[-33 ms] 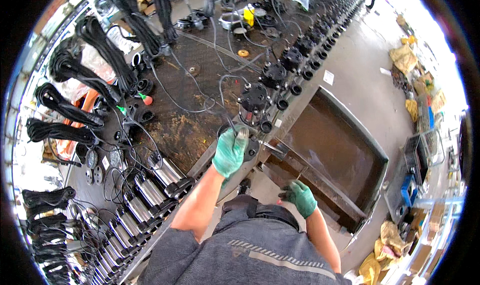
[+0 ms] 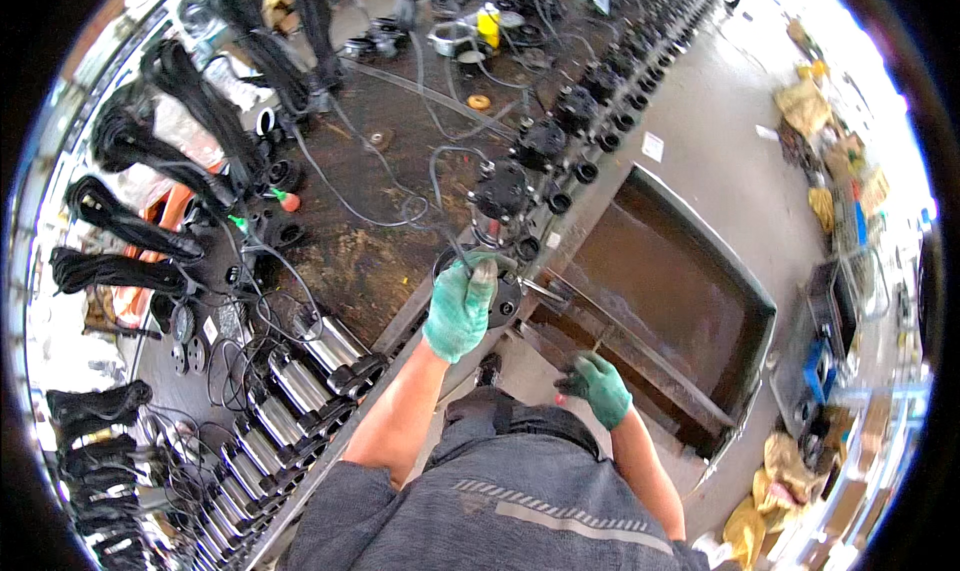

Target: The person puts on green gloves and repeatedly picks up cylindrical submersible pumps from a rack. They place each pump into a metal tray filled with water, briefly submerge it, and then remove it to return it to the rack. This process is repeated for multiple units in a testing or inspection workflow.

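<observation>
My left hand (image 2: 460, 306), in a green glove, is closed around a black cable where it meets a black round pump unit (image 2: 505, 296) at the front edge of the dark workbench (image 2: 370, 261). Another black pump unit (image 2: 500, 191) stands just behind it. My right hand (image 2: 598, 386), also in a green glove, is lower and to the right, beside the metal rail of a rusty brown tank (image 2: 670, 281). Its fingers are curled round what looks like a thin tool, of which only a short tip shows.
A row of black pump units (image 2: 580, 106) lines the bench edge toward the far end. Silver cylinders (image 2: 300, 371) lie at the near left, coils of black cable (image 2: 120, 221) hang further left. A yellow bottle (image 2: 488, 21) stands at the back. Bags and boxes (image 2: 830, 171) litter the floor on the right.
</observation>
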Demonstrator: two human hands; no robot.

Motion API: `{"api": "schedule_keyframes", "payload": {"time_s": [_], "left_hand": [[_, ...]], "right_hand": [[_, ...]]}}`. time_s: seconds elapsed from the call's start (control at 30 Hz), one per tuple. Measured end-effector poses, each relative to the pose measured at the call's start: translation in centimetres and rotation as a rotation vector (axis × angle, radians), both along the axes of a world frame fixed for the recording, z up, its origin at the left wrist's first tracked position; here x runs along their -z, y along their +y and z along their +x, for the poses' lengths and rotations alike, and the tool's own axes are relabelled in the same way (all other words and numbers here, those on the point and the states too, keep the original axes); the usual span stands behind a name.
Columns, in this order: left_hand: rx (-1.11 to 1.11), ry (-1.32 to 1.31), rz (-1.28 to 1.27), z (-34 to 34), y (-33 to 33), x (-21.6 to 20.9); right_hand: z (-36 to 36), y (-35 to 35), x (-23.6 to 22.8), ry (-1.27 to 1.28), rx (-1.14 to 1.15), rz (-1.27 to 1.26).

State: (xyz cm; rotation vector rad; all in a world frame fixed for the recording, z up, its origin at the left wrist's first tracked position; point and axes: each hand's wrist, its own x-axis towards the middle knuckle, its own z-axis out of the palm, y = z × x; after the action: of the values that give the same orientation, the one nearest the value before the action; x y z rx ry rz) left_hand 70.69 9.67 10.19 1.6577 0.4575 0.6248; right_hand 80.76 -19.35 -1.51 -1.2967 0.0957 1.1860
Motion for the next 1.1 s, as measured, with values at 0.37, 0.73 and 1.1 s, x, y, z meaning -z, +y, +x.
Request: {"api": "schedule_keyframes", "payload": {"time_s": [0.37,0.73,1.1], "left_hand": [[0.073,-0.183,-0.611,3.2,-8.5,3.1],[0.131,0.741,-0.650,9.4,-13.0,22.7],[0.425,0.532,0.371,6.2,-13.8,15.0]], "right_hand": [[-0.5,-7.6,-4.5,-0.460,0.286,-0.219],[2.9,-15.1,-4.8,-1.003,-0.036,-0.975],[-1.1,-21.0,-0.9,-0.480,0.600,-0.336]]}}
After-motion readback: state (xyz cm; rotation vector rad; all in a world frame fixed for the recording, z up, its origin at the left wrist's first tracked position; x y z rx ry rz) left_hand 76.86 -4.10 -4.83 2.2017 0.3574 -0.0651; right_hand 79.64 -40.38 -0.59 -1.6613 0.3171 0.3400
